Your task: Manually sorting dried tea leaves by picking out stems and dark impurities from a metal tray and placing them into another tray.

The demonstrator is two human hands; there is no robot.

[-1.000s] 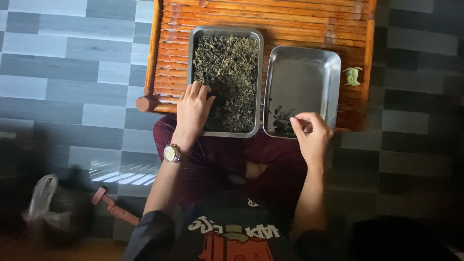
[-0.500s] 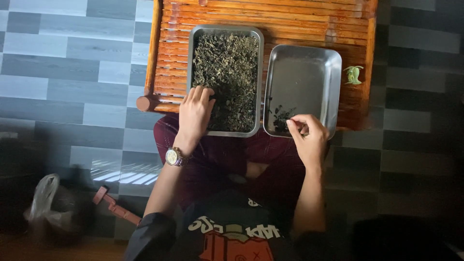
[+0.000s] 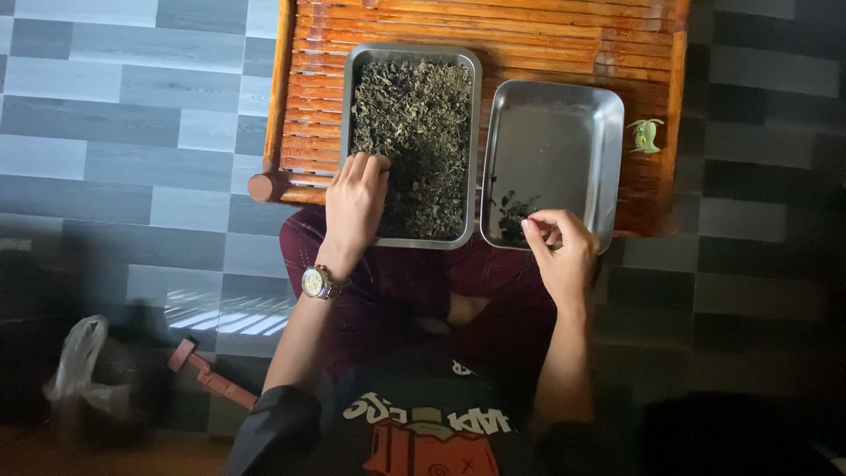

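Left hand [image 3: 354, 204] rests spread in the steel tray of dried leaves [image 3: 414, 141]. Right hand [image 3: 560, 251], at 3 o'clock, fingers pinching a leaf over the near-empty tray [image 3: 564, 132].

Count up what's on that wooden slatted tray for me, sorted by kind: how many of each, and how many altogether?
Metal trays: 2, one full of dried leaves under the left hand, one nearly bare by the right hand
Small green sprig: 1, at the wooden tray's right edge
Total: 3
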